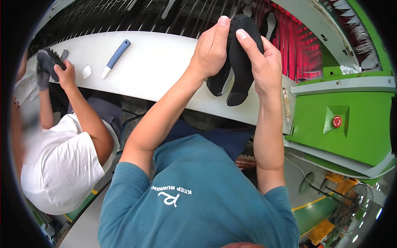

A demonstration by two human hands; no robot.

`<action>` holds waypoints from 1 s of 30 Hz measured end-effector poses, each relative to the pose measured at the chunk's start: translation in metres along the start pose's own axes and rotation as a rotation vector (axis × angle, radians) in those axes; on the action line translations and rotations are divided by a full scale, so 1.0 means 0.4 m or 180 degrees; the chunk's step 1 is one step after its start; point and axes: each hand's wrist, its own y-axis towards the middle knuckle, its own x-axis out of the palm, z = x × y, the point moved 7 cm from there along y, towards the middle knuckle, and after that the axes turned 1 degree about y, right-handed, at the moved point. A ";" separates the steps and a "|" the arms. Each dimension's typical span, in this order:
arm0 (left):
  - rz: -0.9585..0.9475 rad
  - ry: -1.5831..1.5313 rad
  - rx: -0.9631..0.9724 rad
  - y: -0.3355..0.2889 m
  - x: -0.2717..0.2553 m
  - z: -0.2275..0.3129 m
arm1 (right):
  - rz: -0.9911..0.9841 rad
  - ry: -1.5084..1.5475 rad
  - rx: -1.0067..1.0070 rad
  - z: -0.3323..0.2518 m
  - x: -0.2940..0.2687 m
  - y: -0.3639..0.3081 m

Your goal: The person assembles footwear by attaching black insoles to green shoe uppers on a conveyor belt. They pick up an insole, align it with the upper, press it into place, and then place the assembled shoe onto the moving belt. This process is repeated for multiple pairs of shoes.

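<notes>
Above the white ledge, my hands hold black shoe parts close together. My right hand [266, 62] is closed on a black shoe sole [240, 66] with a low block heel, its thumb pressed on the forepart. My left hand [211, 51] is closed around a second black shoe part [216, 84], thumb near the toe end. It looks like a shoe upper, but my fingers and the sole hide much of it. A pale gap shows between the two pieces near the heel.
On the white ledge [144, 62] lies a blue-handled tool [118, 56] beside a white scrap [86, 72]. Behind run metal rods [182, 20], with another shoe [269, 25] near a red-lit opening. A green machine [347, 120] stands right; a co-worker [68, 165] holds a dark shoe left.
</notes>
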 end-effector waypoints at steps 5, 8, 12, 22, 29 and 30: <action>-0.0284 0.0281 -0.0009 -0.024 0.018 0.034 | -0.0069 0.0015 -0.0017 0.003 -0.026 -0.015; -0.0182 0.0105 0.0098 -0.045 0.023 0.057 | -0.0191 0.0113 -0.0030 0.004 -0.028 -0.033; -0.0417 0.0527 0.0384 -0.079 0.032 0.105 | -0.0449 0.0142 -0.0292 0.010 -0.053 -0.076; -0.0435 -0.0099 0.0430 -0.168 -0.026 0.149 | -0.0124 -0.0317 -0.0806 0.016 -0.020 -0.195; 0.0039 0.0251 0.0473 -0.217 -0.115 0.195 | -0.0398 -0.0456 -0.1460 -0.020 0.067 -0.217; 0.0084 0.0188 0.0532 -0.222 -0.125 0.193 | -0.0483 -0.0387 -0.1466 -0.020 0.075 -0.215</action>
